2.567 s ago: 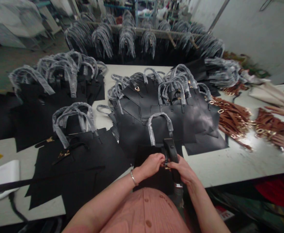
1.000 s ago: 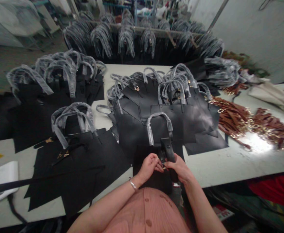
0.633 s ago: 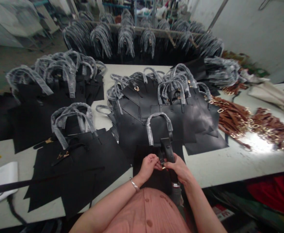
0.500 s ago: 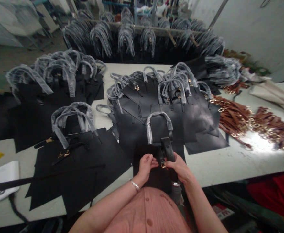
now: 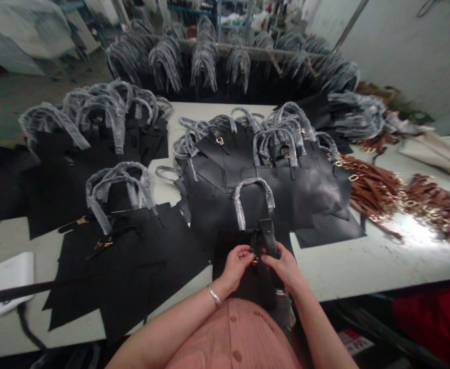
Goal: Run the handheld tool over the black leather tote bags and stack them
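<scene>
In front of my body lies a black bag panel (image 5: 228,241), with a plastic-wrapped handle (image 5: 253,187) arching beyond it. My left hand (image 5: 237,266) pinches a thin black strap by its small gold buckle (image 5: 254,261). From the right, my right hand (image 5: 285,267) is closed on a thicker black strap (image 5: 268,238), its thumb beside the buckle. The fingertips of both hands nearly meet there. Below my right hand hangs a greyish plastic-wrapped piece (image 5: 282,310), partly hidden by the hand and arm.
Black bag panels with wrapped handles (image 5: 121,256) lie to the left, and more are piled ahead (image 5: 244,148). Brown straps with gold clasps (image 5: 379,184) lie on the right. A white device (image 5: 13,282) with a cable sits at left. Behind the table, wrapped handles (image 5: 204,61) hang on a rail.
My left hand has moved right and closed its fingers at the buckle, where they were apart from it before. My right thumb has shifted slightly. The view has moved a little.
</scene>
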A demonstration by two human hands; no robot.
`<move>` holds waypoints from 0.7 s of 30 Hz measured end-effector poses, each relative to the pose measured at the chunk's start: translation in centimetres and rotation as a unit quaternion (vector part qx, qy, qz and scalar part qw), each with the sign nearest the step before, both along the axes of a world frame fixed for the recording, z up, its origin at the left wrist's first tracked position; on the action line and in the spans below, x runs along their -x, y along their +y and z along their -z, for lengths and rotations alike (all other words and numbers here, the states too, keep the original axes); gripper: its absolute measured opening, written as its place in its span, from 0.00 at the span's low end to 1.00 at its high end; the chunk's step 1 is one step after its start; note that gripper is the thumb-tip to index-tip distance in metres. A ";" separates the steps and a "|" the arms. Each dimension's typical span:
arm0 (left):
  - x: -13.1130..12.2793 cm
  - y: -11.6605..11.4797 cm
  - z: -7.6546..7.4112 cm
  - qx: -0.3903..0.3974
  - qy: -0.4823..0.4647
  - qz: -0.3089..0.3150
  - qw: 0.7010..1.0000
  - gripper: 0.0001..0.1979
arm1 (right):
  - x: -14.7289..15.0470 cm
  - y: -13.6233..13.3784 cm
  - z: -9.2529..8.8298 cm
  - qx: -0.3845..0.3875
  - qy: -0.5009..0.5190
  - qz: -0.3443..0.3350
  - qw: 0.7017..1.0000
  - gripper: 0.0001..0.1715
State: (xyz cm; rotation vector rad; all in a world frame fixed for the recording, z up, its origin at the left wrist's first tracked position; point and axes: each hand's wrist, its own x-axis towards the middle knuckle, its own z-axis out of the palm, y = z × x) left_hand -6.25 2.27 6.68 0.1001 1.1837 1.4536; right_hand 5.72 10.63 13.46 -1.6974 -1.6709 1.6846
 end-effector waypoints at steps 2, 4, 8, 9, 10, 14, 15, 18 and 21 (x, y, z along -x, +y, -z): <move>0.3 0.1 0.1 -0.001 0.001 -0.009 1.000 0.22 | -1.2 -0.1 -1.7 0.011 -0.001 -0.020 1.000 0.19; 0.4 0.3 0.0 -0.009 0.002 -0.020 1.000 0.21 | -2.5 -0.3 -3.4 0.038 -0.004 -0.057 0.998 0.21; 0.5 0.4 0.1 -0.048 0.042 -0.015 0.998 0.20 | -4.3 -1.1 -5.2 0.130 -0.016 -0.155 0.979 0.22; 0.5 0.4 0.2 -0.057 0.058 -0.007 0.997 0.19 | -4.3 -1.3 -5.3 0.146 -0.014 -0.168 0.975 0.22; 0.5 0.4 0.3 -0.063 0.073 0.002 0.995 0.18 | -4.2 -1.4 -5.2 0.158 -0.012 -0.175 0.972 0.22; 0.5 0.2 0.8 -0.046 0.113 0.031 0.992 0.18 | -3.1 -1.4 -4.6 0.156 -0.006 -0.147 0.977 0.26; 0.6 0.1 0.8 -0.041 0.129 0.036 0.990 0.19 | -2.9 -1.4 -4.5 0.153 -0.005 -0.143 0.978 0.26; 0.8 -0.3 0.5 -0.039 0.234 0.065 0.969 0.18 | -2.6 -1.3 -4.2 0.161 0.003 -0.155 0.975 0.25; 1.3 -0.6 0.2 -0.022 0.337 0.090 0.937 0.19 | -2.4 -1.4 -3.6 0.150 -0.003 -0.145 0.978 0.28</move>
